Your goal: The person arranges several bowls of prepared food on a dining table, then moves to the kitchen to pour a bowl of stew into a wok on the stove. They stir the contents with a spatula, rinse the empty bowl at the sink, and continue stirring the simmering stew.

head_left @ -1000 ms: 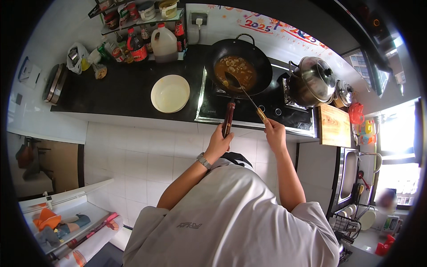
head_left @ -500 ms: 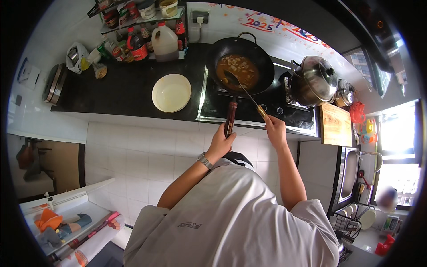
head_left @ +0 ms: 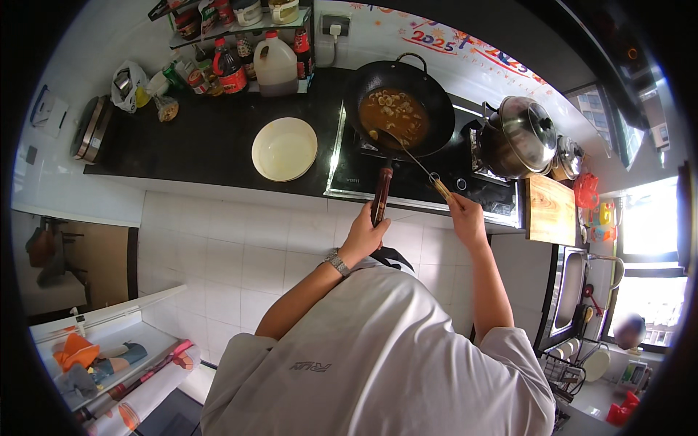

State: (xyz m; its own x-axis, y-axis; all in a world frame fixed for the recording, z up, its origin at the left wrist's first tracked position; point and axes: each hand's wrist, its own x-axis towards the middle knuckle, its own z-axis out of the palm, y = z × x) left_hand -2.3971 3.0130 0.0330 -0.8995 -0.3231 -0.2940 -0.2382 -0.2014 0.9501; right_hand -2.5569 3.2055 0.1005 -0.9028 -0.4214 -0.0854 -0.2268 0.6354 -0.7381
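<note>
A black wok [head_left: 438, 109] sits on the stove, holding brown broth with pale pieces of food [head_left: 395, 112] in it. My left hand [head_left: 365, 234] is closed round the wok's dark wooden handle [head_left: 382, 196]. In my right hand [head_left: 467, 219] is a spatula [head_left: 416, 161] with a thin metal shaft and a light wooden grip. Its head dips into the broth at the near side of the wok, so its exact shape is hidden. To the left of the stove, a white bowl [head_left: 285, 150] stands on the black counter.
A large lidded steel pot [head_left: 518, 138] occupies the right burner, with a smaller pot [head_left: 567, 158] beyond it. A wooden cutting board [head_left: 550, 208] lies at the right, near the sink [head_left: 569, 291]. Bottles and a white jug [head_left: 276, 67] line the back left.
The spatula's head has moved nearer in the wok, and my right hand has shifted right and slightly toward me. My left hand keeps its hold on the wok's handle.
</note>
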